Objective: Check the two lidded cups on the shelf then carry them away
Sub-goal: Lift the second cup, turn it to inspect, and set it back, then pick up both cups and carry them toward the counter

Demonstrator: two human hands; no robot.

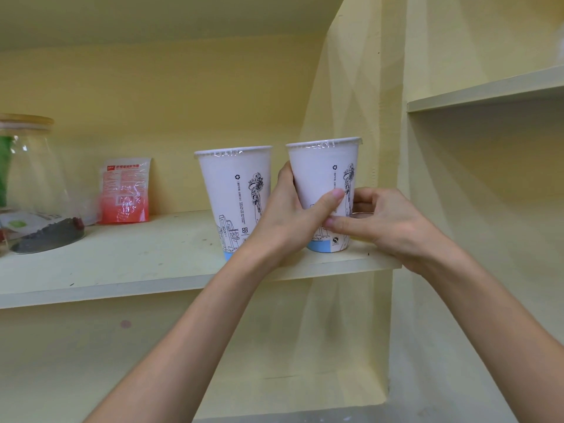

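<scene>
Two white paper cups with line drawings, blue bases and sealed film lids stand side by side on the pale yellow shelf (128,264). The left cup (233,190) stands untouched. The right cup (320,175) sits near the shelf's right end. My left hand (290,218) wraps around the right cup from its left side, thumb across the front and fingers between the two cups. My right hand (387,224) touches the same cup's lower right side with its fingertips, fingers curled.
A glass jar (33,190) with a wooden lid and dark contents stands at the shelf's far left. A red and white packet (125,190) leans against the back wall. A vertical panel (393,148) closes the shelf on the right, with another shelf (488,90) beyond.
</scene>
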